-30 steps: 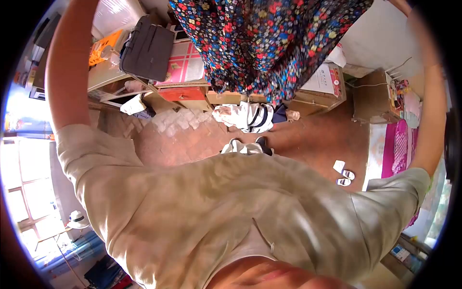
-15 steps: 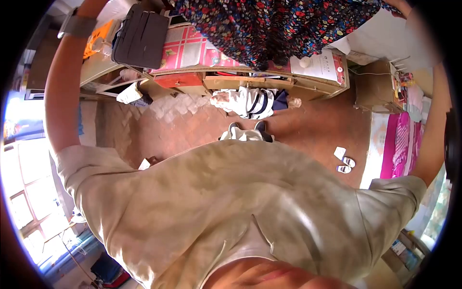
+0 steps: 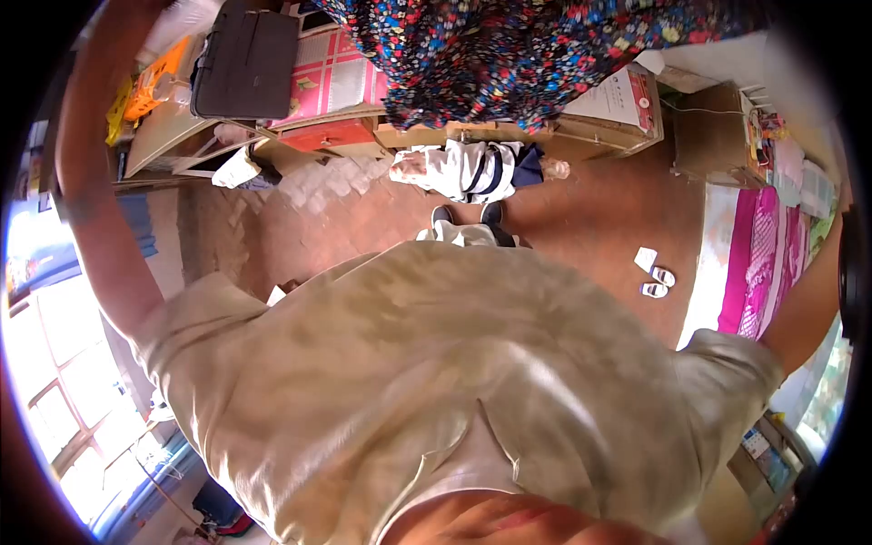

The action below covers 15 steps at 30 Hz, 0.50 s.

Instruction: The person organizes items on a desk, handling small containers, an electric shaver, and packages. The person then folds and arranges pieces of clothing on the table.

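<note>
A dark cloth with small red, blue, yellow and white flowers [image 3: 509,64] hangs in loose folds from the top edge of the view. My left forearm [image 3: 91,163] is raised along the left side, and its hand lies beyond the top edge. On the right, my raised arm [image 3: 808,300] runs up along the dark rim of the view, with its hand out of sight. What grips the cloth cannot be seen. Below the cloth's hem, a white and navy bundle of fabric [image 3: 472,173] lies in front of the drawers, near my feet.
A wooden desk with a red drawer [image 3: 329,135] stands ahead, bearing a dark laptop bag [image 3: 245,65]. A cardboard box [image 3: 713,136] is at the right. White slippers [image 3: 658,283] lie on the brick floor beside a bed with pink bedding [image 3: 758,259].
The floral cloth has swung and its right part is spread further right. My right hand, earlier at the cloth's upper right corner, is out of view. Both arms have shifted, and the view has tilted.
</note>
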Available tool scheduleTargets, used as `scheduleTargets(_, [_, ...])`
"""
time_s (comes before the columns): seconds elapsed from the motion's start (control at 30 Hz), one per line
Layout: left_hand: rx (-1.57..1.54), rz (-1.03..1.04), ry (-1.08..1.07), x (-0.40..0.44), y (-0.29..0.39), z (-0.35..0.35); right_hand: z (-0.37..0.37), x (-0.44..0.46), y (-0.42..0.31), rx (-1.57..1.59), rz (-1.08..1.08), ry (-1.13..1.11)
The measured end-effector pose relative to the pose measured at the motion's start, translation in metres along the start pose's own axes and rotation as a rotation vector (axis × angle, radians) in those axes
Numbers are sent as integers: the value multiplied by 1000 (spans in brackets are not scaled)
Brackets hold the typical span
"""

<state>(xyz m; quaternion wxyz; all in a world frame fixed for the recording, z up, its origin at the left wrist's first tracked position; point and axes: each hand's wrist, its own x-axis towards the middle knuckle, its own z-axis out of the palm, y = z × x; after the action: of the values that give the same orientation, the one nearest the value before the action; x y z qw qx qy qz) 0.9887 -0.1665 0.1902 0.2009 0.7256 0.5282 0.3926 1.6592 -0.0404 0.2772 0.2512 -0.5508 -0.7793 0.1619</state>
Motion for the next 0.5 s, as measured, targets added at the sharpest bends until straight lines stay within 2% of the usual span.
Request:
scheduleTargets(0.13, [-56, -193, -227, -113, -1, 45, 103, -124, 12, 161, 206, -394])
scheduleTargets(0.2, [-22, -249, -463, -148, 12, 67, 149, -173, -2, 176, 211, -514])
scheduleTargets(0.23, [160, -265, -685, -150, 29, 77, 163, -189, -4, 279, 243, -625])
scheduleTargets(0.27, [47, -342, -682, -166, 29, 85, 173, -201, -5, 369, 351, -710])
scheduleTargets(0.3, [-70, -441, -645, -179, 27, 94, 178, -204, -8, 376, 367, -798])
scheduleTargets(0.37, [-254, -830, -599, -179, 34, 100, 190, -199, -10, 592, 431, -798])
scheduleTargets(0.4, [-254, -829, -597, -182, 21, 105, 196, -194, -5, 685, 522, -796])
scheduleTargets(0.43, [-246, -646, -436, -185, -5, 114, 205, -183, 4, 777, 609, -791])
scheduleTargets(0.47, [-235, -460, -276, -178, -26, 119, 218, -171, 17, 479, 232, -645])
scheduleTargets(0.5, [-171, -325, -95, -158, -35, 129, 237, -158, 37, 428, 133, -461])
